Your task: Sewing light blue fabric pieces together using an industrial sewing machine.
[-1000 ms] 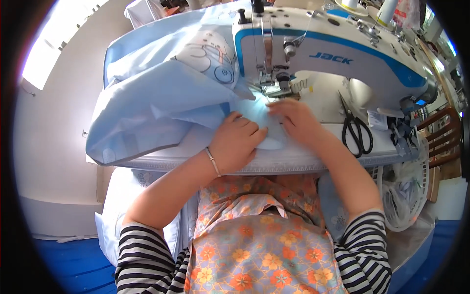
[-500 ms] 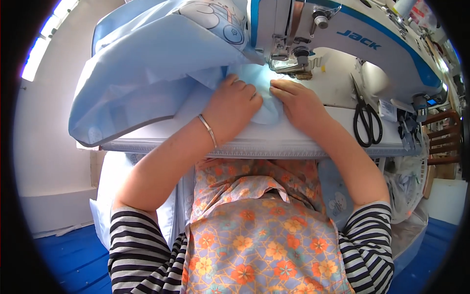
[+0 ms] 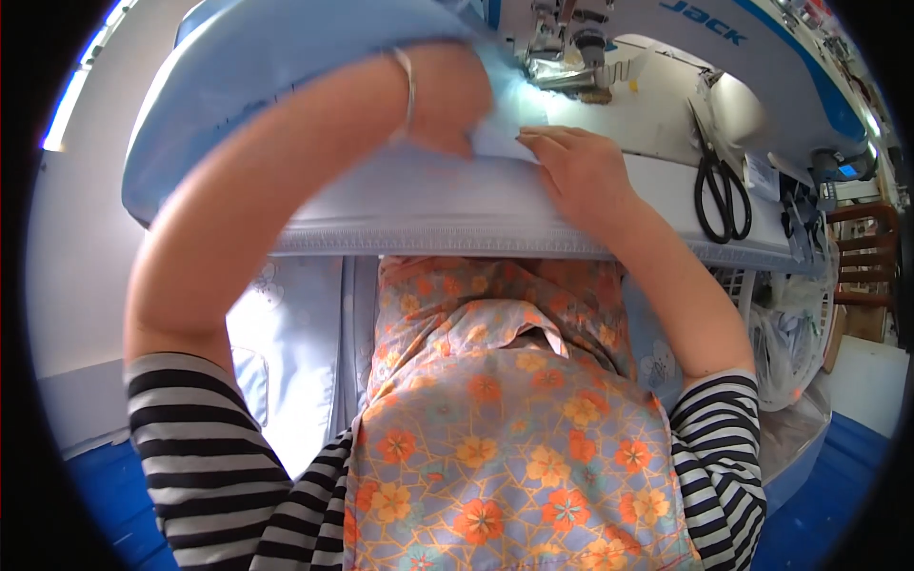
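Light-blue fabric (image 3: 286, 57) spreads over the left part of the sewing table and runs up to the sewing machine's (image 3: 762, 67) needle area. My left hand (image 3: 452, 95) is on the fabric, left of the lit presser foot (image 3: 576, 81). It is turned with its back towards me, and motion blur and the wrist hide its fingers. In front of the presser foot, my right hand (image 3: 586, 171) lies palm down on the table. Its fingers stretch left, close together, with their tips touching the right edge of the fabric.
Black-handled scissors (image 3: 722, 195) lie on the table right of my right hand. A ruler strip (image 3: 428, 238) runs along the table's front edge. Beyond the right end are a clear plastic bag (image 3: 790, 352) and a wooden chair (image 3: 862, 252). More pale-blue cloth (image 3: 295, 352) hangs below the table.
My left hand has moved up and away from me, its elbow swinging out left, and the fabric has shifted with it. My right hand stays near the presser foot. The view has tilted slightly down.
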{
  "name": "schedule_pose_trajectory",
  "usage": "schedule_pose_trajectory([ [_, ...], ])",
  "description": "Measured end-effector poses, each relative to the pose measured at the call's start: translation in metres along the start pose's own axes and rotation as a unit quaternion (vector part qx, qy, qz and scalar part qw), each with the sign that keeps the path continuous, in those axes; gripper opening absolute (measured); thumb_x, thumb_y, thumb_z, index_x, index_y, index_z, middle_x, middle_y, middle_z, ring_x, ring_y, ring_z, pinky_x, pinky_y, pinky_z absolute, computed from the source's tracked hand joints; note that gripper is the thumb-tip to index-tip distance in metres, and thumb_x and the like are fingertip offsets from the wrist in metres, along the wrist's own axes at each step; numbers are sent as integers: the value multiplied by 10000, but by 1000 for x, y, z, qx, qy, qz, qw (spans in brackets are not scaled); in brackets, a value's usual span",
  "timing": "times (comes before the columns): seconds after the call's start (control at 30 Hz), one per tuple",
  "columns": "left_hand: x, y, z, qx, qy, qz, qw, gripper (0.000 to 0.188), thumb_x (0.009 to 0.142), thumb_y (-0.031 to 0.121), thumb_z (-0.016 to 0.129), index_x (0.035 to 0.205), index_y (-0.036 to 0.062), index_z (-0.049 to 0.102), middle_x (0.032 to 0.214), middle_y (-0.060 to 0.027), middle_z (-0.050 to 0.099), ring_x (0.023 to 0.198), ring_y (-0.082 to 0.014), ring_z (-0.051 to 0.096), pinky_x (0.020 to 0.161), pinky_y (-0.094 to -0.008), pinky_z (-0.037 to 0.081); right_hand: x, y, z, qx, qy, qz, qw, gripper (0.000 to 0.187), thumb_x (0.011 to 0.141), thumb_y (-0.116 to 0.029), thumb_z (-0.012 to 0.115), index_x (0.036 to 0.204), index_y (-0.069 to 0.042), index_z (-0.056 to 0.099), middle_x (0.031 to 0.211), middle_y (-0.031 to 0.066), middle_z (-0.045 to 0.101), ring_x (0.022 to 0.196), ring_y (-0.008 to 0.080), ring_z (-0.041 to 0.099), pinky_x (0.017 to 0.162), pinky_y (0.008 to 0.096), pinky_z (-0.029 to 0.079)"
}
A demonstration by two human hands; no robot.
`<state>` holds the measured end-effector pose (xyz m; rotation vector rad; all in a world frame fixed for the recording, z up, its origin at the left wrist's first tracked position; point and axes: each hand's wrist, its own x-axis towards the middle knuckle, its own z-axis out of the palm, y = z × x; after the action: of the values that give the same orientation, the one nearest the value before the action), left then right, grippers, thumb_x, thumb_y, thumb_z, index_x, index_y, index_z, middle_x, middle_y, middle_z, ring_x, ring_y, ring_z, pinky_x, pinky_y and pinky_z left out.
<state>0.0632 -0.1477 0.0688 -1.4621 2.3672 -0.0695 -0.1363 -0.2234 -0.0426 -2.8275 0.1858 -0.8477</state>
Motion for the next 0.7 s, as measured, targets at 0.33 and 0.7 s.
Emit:
schedule_pose_trajectory([
  [0.33,-94,43,42,152,-15,-55,987,306,816,126,597,1078,-18,665,805,-118,647,749,-263,660,757,-355,531,-9,-7,-3,37,-11,26,999,324,835,-59,637,1153,-22,684,1252,127,676,1178,269,638,997,391,522],
  [0.7,-106,28,101,78,161,-155,972,626,793,42,609,1412,68,522,1044,-90,593,865,-244,619,794,-360,537,1,7,0,59,-23,74,995,357,859,-41,577,1203,-22,668,1266,147,661,1173,333,626,1013,426,513],
])
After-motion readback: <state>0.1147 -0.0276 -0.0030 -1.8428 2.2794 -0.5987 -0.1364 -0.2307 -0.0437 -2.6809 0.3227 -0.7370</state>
